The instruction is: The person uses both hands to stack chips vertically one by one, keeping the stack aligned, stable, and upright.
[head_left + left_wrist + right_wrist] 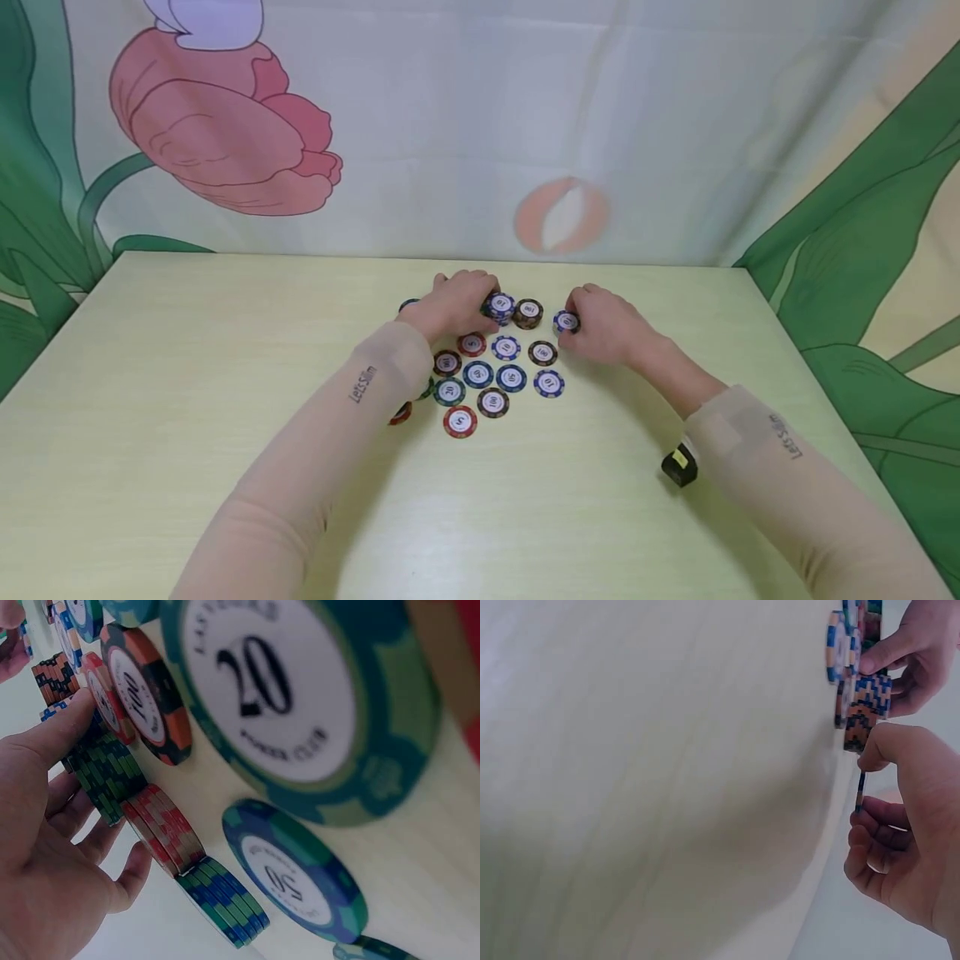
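Note:
My right hand (609,327) pinches a single blue-and-white poker chip (566,322) marked 10 between thumb and fingers; the right wrist view shows this chip edge-on. My left hand (456,304) holds the sides of a blue-and-white chip stack (500,307), thumb on the near side. Right of that stack stands an orange-and-black stack (528,313) of 100 chips. In the left wrist view, a green stack (109,776), a red stack (165,829) and a blue-green stack (225,900) stand in the same row, beside my left fingers. My left arm hides part of them in the head view.
Several loose chips lie flat in front of the stacks, among them a red 5 chip (460,422), a black-rimmed 100 chip (492,403) and a blue 10 chip (549,383). A small black object (679,465) shows by my right sleeve. A printed curtain (450,125) hangs behind the table (187,400).

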### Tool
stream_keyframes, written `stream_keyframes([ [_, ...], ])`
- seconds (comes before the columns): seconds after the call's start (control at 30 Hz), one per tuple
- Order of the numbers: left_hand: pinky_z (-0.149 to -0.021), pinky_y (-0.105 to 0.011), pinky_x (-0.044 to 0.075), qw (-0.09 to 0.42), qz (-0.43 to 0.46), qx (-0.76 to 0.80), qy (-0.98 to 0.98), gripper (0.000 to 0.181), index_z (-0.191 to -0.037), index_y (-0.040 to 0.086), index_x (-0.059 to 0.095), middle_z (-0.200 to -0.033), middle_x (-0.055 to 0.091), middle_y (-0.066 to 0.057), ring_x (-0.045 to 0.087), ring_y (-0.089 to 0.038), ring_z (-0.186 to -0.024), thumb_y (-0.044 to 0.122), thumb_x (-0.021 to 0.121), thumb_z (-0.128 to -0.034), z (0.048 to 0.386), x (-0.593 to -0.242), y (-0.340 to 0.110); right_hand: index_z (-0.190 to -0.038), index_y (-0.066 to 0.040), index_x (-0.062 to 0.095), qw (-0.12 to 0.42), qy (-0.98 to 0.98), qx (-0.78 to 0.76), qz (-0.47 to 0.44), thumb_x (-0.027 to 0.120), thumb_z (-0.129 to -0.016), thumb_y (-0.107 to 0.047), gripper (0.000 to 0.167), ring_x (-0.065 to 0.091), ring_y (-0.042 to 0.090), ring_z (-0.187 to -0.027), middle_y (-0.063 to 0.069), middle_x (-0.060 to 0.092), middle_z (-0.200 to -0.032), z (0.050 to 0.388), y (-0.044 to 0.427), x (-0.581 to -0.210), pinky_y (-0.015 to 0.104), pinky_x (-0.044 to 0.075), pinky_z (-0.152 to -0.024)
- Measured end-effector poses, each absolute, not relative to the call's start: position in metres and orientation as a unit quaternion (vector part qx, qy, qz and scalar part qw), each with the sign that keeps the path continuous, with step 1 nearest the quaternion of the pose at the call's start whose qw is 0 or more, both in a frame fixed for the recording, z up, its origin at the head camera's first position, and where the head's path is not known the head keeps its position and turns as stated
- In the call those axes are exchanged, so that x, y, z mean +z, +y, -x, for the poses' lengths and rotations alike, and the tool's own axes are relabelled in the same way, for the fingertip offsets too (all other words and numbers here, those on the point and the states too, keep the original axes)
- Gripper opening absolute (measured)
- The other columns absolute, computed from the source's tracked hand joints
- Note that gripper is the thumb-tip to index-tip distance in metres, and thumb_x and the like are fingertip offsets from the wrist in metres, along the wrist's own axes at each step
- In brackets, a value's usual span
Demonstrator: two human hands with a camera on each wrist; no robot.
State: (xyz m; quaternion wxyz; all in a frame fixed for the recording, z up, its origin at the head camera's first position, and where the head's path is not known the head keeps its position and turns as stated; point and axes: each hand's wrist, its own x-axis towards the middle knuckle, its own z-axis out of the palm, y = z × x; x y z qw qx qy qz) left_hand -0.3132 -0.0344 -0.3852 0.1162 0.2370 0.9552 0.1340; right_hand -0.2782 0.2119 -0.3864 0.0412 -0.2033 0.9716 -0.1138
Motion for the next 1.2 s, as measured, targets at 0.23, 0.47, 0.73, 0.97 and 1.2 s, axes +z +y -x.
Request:
stream_keyframes([
  [0.23,-0.108,-0.058,0.030,0.122,-0.230,0.153,0.953,0.046,-0.131,0.008,0.060,-0.124,0.064,-0.006,0.056,-0.024,-0.113,0.029,0.078,-0.0939,0.315,-0.385,-0.033,-0.110,0.002,0.061,0.007,0.974,-0.119,0.192,0.069,-0.085,-0.025,0.038,0.056,0.027,-0.088,0.012,0.058,-0.102,0.277,0.204,-0.377,0.042,0.051,-0.080],
  [0.47,-0.105,-0.055,0.032,0.120,-0.227,0.168,0.952,0.045,-0.129,0.009,0.061,-0.121,0.066,-0.005,0.057,-0.023,-0.109,0.028,0.079,-0.0927,0.314,-0.384,-0.033,-0.110,-0.002,0.063,-0.002,0.970,-0.123,0.212,0.072,-0.084,-0.028,0.038,0.058,0.025,-0.088,0.009,0.061,-0.104,0.277,0.187,-0.374,0.041,0.052,-0.078],
  [0.73,-0.106,-0.054,0.031,0.114,-0.214,0.172,0.955,0.039,-0.123,0.011,0.065,-0.117,0.068,-0.003,0.058,-0.021,-0.106,0.027,0.081,-0.0915,0.314,-0.385,-0.030,-0.109,-0.002,0.064,-0.007,0.965,-0.102,0.242,0.071,-0.084,-0.027,0.035,0.057,0.023,-0.084,0.007,0.060,-0.099,0.277,0.164,-0.370,0.038,0.052,-0.071],
  [0.97,-0.104,-0.052,0.031,0.107,-0.212,0.172,0.956,0.036,-0.119,0.012,0.066,-0.114,0.069,-0.001,0.058,-0.021,-0.103,0.027,0.082,-0.0904,0.315,-0.386,-0.029,-0.105,-0.003,0.064,-0.011,0.963,-0.098,0.253,0.069,-0.085,-0.027,0.031,0.056,0.021,-0.081,0.006,0.058,-0.096,0.279,0.153,-0.373,0.037,0.050,-0.067],
  [1.2,-0.102,-0.053,0.032,0.103,-0.214,0.177,0.955,0.035,-0.117,0.012,0.068,-0.114,0.069,-0.002,0.058,-0.023,-0.104,0.026,0.083,-0.0893,0.315,-0.388,-0.032,-0.105,-0.003,0.063,-0.012,0.962,-0.095,0.254,0.070,-0.085,-0.025,0.031,0.055,0.023,-0.082,0.007,0.056,-0.095,0.281,0.146,-0.379,0.036,0.049,-0.068],
])
